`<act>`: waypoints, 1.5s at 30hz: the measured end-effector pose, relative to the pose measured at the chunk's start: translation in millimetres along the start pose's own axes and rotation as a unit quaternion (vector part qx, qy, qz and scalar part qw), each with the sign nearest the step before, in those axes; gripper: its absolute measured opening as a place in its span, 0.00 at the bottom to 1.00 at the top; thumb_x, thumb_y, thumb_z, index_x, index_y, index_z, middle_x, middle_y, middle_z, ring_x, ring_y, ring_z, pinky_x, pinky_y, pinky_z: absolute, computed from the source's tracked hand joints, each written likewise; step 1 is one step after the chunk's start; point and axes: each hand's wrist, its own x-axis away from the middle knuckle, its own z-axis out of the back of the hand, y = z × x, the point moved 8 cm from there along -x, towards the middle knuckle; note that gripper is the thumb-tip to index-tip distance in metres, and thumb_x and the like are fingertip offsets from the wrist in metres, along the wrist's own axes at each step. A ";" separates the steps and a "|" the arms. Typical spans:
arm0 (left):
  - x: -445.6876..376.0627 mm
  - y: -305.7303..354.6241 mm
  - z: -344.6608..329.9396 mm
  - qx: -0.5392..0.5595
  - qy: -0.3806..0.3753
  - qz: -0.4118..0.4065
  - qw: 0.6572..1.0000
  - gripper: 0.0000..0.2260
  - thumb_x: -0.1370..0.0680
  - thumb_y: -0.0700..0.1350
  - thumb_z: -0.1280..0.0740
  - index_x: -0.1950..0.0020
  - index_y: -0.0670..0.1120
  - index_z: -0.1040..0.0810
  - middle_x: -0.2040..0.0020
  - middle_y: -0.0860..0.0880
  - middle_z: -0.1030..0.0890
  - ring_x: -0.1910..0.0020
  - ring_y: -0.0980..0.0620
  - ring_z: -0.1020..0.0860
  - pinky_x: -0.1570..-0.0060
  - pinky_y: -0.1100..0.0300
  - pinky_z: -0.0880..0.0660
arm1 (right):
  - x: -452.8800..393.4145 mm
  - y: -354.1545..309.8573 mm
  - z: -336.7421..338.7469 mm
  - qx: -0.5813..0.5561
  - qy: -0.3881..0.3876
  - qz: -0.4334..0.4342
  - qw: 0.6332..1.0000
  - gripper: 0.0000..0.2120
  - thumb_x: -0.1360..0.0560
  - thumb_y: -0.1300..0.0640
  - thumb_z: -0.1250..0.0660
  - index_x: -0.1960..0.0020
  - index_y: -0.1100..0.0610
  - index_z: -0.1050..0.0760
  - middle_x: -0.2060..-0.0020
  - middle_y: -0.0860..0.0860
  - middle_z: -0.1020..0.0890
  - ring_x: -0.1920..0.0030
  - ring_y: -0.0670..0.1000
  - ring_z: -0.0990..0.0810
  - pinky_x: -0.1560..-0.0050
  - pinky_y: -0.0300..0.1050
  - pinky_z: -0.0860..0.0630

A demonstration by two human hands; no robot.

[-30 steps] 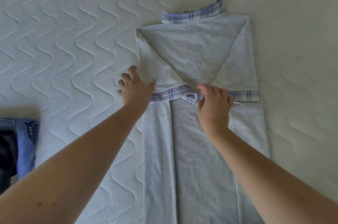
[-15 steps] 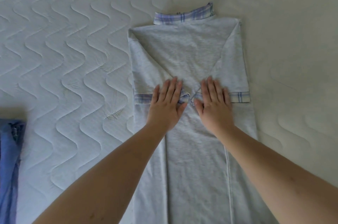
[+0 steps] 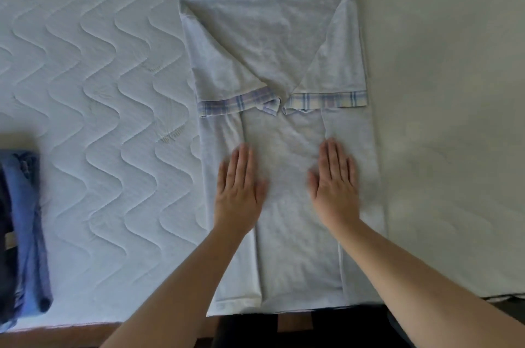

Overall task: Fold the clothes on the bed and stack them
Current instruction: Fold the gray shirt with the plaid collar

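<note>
A light grey shirt (image 3: 272,43) with plaid collar and plaid cuffs lies face down on the quilted mattress (image 3: 93,86). Both sides and sleeves are folded inward, so it forms a long narrow strip; its hem reaches the bed's near edge. My left hand (image 3: 240,191) lies flat with straight fingers on the left part of the strip, below the cuffs. My right hand (image 3: 335,185) lies flat on the right part at the same height. Both palms press the cloth.
A stack of blue and dark clothes (image 3: 22,231) sits at the left edge near the bed's front. The bed's near edge (image 3: 85,327) runs along the bottom, with floor below it. Bare mattress stretches to the right of the shirt.
Both hands have slid from the plaid cuffs down toward me along the shirt, staying flat. A second ago they were setting the sleeve cuffs in place.
</note>
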 end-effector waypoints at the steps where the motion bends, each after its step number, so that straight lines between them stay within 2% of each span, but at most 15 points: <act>1: 20.3 -0.7 -6.1 0.001 -0.017 0.000 1.000 0.28 0.17 0.54 0.50 0.20 0.42 0.49 0.20 0.45 0.49 0.21 0.49 0.50 0.24 0.46 0.46 | 16.7 0.2 -2.5 -0.010 -0.012 0.001 1.000 0.27 0.19 0.49 0.49 0.24 0.62 0.40 0.24 0.57 0.39 0.24 0.55 0.39 0.27 0.56 0.39; 8: 114.1 16.6 -25.7 0.006 -0.113 -0.018 0.993 0.29 0.18 0.54 0.48 0.20 0.43 0.47 0.20 0.45 0.48 0.21 0.49 0.49 0.24 0.46 0.47 | 119.9 -11.0 -15.6 -0.061 -0.110 0.003 0.992 0.29 0.21 0.55 0.39 0.23 0.64 0.43 0.23 0.60 0.43 0.23 0.56 0.43 0.26 0.55 0.38; 12: 161.5 25.8 -27.9 -0.003 -0.176 -0.063 0.982 0.29 0.19 0.54 0.50 0.20 0.44 0.48 0.20 0.48 0.48 0.21 0.50 0.49 0.24 0.49 0.49 | 152.3 -9.7 -13.8 -0.047 -0.170 0.025 0.984 0.30 0.21 0.55 0.39 0.23 0.63 0.44 0.23 0.59 0.44 0.22 0.55 0.47 0.25 0.54 0.42; 15: 192.8 27.8 -32.4 -0.011 -0.203 -0.107 0.973 0.27 0.18 0.53 0.50 0.20 0.45 0.48 0.19 0.49 0.50 0.21 0.51 0.50 0.24 0.51 0.52 | 174.2 -2.0 -17.5 -0.053 -0.221 0.065 0.972 0.30 0.19 0.52 0.43 0.22 0.60 0.49 0.22 0.56 0.50 0.22 0.52 0.54 0.23 0.49 0.51; 20: 237.2 31.6 -39.2 -0.005 -0.224 -0.168 0.960 0.27 0.17 0.53 0.49 0.21 0.45 0.45 0.20 0.48 0.47 0.21 0.50 0.46 0.25 0.51 0.48 | 216.8 18.5 -21.8 -0.033 -0.291 0.166 0.942 0.33 0.19 0.46 0.46 0.21 0.57 0.57 0.22 0.52 0.61 0.23 0.49 0.63 0.23 0.45 0.56; 22: 248.2 34.3 -37.3 0.002 -0.232 -0.171 0.958 0.26 0.17 0.54 0.50 0.21 0.45 0.46 0.20 0.48 0.47 0.22 0.50 0.45 0.24 0.52 0.47 | 230.1 23.2 -20.4 -0.046 -0.311 0.195 0.929 0.33 0.18 0.46 0.46 0.21 0.57 0.55 0.22 0.51 0.59 0.22 0.48 0.61 0.24 0.42 0.58; 24: 251.4 40.6 -30.6 0.039 -0.230 -0.173 0.957 0.26 0.17 0.53 0.48 0.20 0.46 0.47 0.21 0.49 0.46 0.22 0.51 0.43 0.24 0.54 0.46 | 236.1 27.1 -13.3 -0.076 -0.306 0.210 0.925 0.29 0.18 0.49 0.44 0.21 0.59 0.48 0.21 0.53 0.50 0.22 0.50 0.51 0.23 0.43 0.53; 27: 238.5 31.7 -7.6 0.170 -0.189 -0.056 0.966 0.23 0.18 0.47 0.40 0.23 0.45 0.37 0.23 0.47 0.36 0.27 0.48 0.34 0.28 0.52 0.38 | 230.7 39.2 13.3 -0.129 -0.214 0.173 0.953 0.20 0.20 0.57 0.39 0.29 0.59 0.32 0.28 0.55 0.31 0.30 0.56 0.32 0.30 0.51 0.35; 30: 221.4 -13.7 11.5 0.234 -0.063 0.187 0.952 0.18 0.18 0.46 0.38 0.28 0.49 0.31 0.31 0.46 0.31 0.34 0.46 0.29 0.34 0.49 0.31 | 213.5 82.2 33.5 -0.138 -0.072 -0.040 0.987 0.19 0.23 0.58 0.34 0.33 0.59 0.29 0.37 0.58 0.25 0.36 0.59 0.28 0.37 0.56 0.31; 32: 223.7 -50.3 9.9 0.249 -0.029 0.367 0.896 0.18 0.19 0.50 0.38 0.30 0.48 0.32 0.33 0.45 0.31 0.36 0.44 0.28 0.37 0.46 0.29 | 211.8 114.0 24.1 -0.192 -0.077 -0.231 0.951 0.23 0.24 0.54 0.33 0.32 0.60 0.31 0.37 0.59 0.26 0.36 0.60 0.29 0.34 0.56 0.32; 34: 231.4 -72.0 -2.0 0.274 -0.051 0.484 0.829 0.19 0.20 0.52 0.36 0.33 0.44 0.31 0.36 0.43 0.28 0.40 0.42 0.26 0.40 0.45 0.28 | 212.4 133.0 4.5 -0.248 -0.128 -0.355 0.892 0.26 0.26 0.50 0.31 0.33 0.60 0.31 0.38 0.59 0.26 0.37 0.61 0.28 0.34 0.58 0.32; 36: 231.6 -78.4 -12.6 0.299 -0.089 0.498 0.809 0.18 0.21 0.53 0.34 0.37 0.42 0.27 0.43 0.44 0.23 0.47 0.44 0.24 0.48 0.51 0.26 | 209.7 140.0 -4.9 -0.249 -0.172 -0.384 0.873 0.25 0.27 0.47 0.29 0.37 0.61 0.27 0.40 0.59 0.24 0.40 0.61 0.25 0.38 0.57 0.28; 40: 229.8 -74.4 -17.9 0.317 -0.132 0.443 0.828 0.13 0.21 0.53 0.35 0.44 0.45 0.23 0.57 0.51 0.22 0.56 0.48 0.23 0.65 0.60 0.32 | 207.1 137.2 -9.4 -0.311 -0.195 -0.370 0.854 0.21 0.26 0.46 0.30 0.41 0.59 0.25 0.47 0.55 0.19 0.47 0.57 0.20 0.47 0.50 0.24; 42: 235.0 -70.7 -18.4 0.336 -0.129 0.440 0.823 0.12 0.21 0.53 0.34 0.45 0.47 0.27 0.56 0.52 0.23 0.56 0.51 0.23 0.64 0.58 0.29 | 210.2 131.9 -11.7 -0.382 -0.196 -0.370 0.824 0.18 0.27 0.48 0.28 0.42 0.57 0.25 0.48 0.53 0.18 0.49 0.54 0.19 0.47 0.50 0.22; 45: 244.5 -56.9 -24.2 0.448 -0.111 0.456 0.761 0.12 0.22 0.46 0.31 0.41 0.46 0.29 0.52 0.51 0.21 0.54 0.51 0.20 0.54 0.54 0.21 | 221.0 121.1 -16.3 -0.520 -0.194 -0.397 0.731 0.13 0.27 0.56 0.26 0.46 0.52 0.26 0.49 0.49 0.18 0.52 0.47 0.19 0.60 0.38 0.20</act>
